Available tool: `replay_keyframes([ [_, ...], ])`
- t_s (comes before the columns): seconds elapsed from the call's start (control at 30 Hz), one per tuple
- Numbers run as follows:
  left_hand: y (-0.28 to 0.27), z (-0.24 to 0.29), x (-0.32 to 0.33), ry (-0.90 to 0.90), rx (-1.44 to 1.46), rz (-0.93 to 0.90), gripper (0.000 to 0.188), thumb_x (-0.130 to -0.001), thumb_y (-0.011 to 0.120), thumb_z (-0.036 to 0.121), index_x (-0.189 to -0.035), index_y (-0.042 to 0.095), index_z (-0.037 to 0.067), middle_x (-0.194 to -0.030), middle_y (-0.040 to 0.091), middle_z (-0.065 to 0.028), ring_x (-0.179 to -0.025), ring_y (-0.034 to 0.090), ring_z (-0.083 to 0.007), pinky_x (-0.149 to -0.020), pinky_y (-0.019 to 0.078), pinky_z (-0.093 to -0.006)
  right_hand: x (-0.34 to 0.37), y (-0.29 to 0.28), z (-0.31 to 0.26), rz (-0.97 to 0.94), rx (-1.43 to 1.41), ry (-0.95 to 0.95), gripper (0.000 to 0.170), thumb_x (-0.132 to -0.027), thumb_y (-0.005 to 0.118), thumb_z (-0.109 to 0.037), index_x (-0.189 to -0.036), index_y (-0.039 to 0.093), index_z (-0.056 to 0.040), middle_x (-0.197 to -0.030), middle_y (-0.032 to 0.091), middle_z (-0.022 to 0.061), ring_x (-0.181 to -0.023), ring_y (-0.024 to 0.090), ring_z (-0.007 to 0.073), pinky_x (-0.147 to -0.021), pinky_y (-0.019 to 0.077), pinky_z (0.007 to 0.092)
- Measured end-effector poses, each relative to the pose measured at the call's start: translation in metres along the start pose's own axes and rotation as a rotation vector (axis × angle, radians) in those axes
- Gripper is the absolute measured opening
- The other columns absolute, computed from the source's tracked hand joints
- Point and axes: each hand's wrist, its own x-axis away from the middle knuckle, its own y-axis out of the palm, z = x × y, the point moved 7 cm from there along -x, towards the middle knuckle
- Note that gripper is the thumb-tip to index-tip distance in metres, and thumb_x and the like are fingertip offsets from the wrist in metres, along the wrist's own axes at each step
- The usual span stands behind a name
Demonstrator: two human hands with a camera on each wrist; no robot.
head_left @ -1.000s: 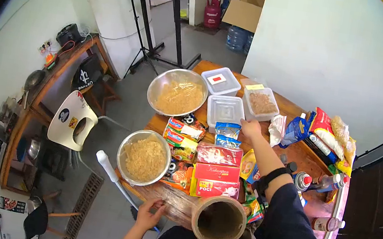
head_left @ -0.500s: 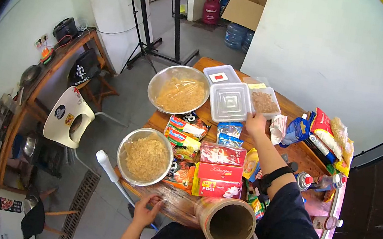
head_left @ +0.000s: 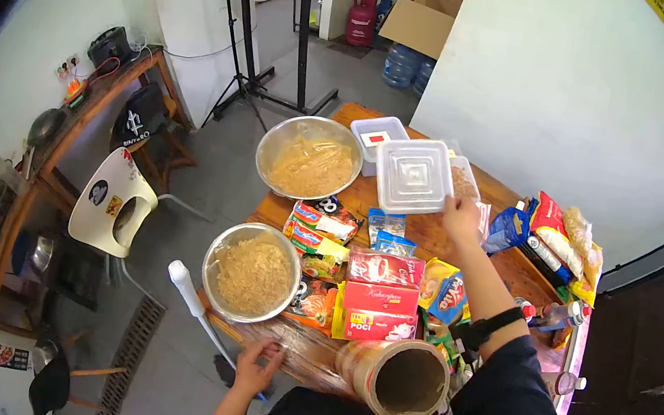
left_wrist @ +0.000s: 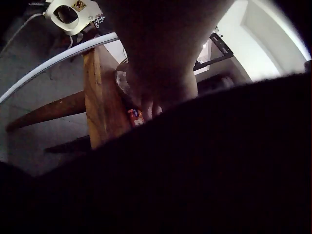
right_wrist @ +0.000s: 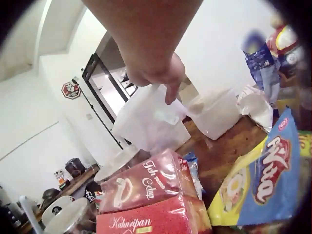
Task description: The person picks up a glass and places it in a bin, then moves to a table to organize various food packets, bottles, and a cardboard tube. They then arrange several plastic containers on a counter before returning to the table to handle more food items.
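My right hand [head_left: 465, 221] grips the right edge of a lidded clear plastic container [head_left: 414, 177]. In the right wrist view the container [right_wrist: 148, 119] appears tilted, with fingers at its rim. Another lidded container [head_left: 377, 134] with a red-and-white label stands behind it, and a container of brown crumbly food [head_left: 465, 180] is partly hidden. My left hand [head_left: 257, 365] rests at the table's front edge, fingers loosely bent, beside glossy clear film [head_left: 306, 350] and a big cardboard-cored roll [head_left: 400, 381]. The left wrist view is mostly dark.
Two steel bowls of tan crumbs [head_left: 309, 157] [head_left: 251, 273] stand on the left. Noodle packets [head_left: 319, 236], red tea boxes [head_left: 381, 301] and a yellow-blue snack bag [head_left: 444, 291] fill the middle. Bottles [head_left: 560, 316] and bagged goods [head_left: 551, 232] line the right. A white-handled pole [head_left: 187, 285] leans by the table.
My right hand has lifted the lidded container and moved it to the right, so it now overlaps the crumb container. The left hand has stayed near the table edge.
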Motion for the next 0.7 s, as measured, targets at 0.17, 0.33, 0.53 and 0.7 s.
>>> replay_keyframes([
  [0.17,0.017,0.014,0.005,-0.038,0.026,-0.153,0.020,-0.071,0.066,0.012,-0.087,0.059,0.002,-0.070,0.060,-0.0062,-0.064,0.057,-0.0118,-0.062,0.0461,-0.0234,0.001,-0.039,0.038,-0.085,-0.304,0.062,0.026,-0.082,0.049,-0.019,-0.082,0.056,0.0053,-0.073,0.060,0.0129,-0.064,0.061,0.0186,-0.056,0.0488,0.0279],
  [0.33,0.042,0.015,0.018,-0.003,-0.040,-0.377,0.019,-0.071,0.067,0.019,-0.082,0.061,0.004,-0.070,0.060,-0.0054,-0.059,0.055,-0.0110,-0.059,0.0455,-0.0238,0.084,-0.160,0.025,-0.037,-0.709,0.227,0.021,-0.083,0.049,-0.016,-0.078,0.054,0.0039,-0.069,0.058,0.0096,-0.056,0.058,0.0156,-0.051,0.0483,0.0265],
  [0.53,0.084,0.021,0.057,0.023,-0.220,-0.722,0.023,-0.071,0.067,0.026,-0.071,0.059,0.004,-0.061,0.058,-0.0049,-0.054,0.052,-0.0108,-0.054,0.0439,-0.0245,0.224,-0.291,0.105,0.132,-0.630,0.275,0.015,-0.082,0.050,-0.012,-0.074,0.054,0.0010,-0.065,0.053,0.0011,-0.060,0.051,0.0074,-0.050,0.0415,0.0204],
  [0.7,0.133,0.043,0.107,-0.007,-0.336,-0.996,0.025,-0.071,0.067,0.026,-0.068,0.058,0.003,-0.056,0.056,-0.0047,-0.051,0.051,-0.0119,-0.051,0.0424,-0.0256,0.393,-0.382,0.149,0.336,-0.538,0.487,0.013,-0.080,0.051,-0.009,-0.071,0.054,-0.0018,-0.060,0.048,-0.0039,-0.054,0.041,0.0026,-0.047,0.0312,0.0176],
])
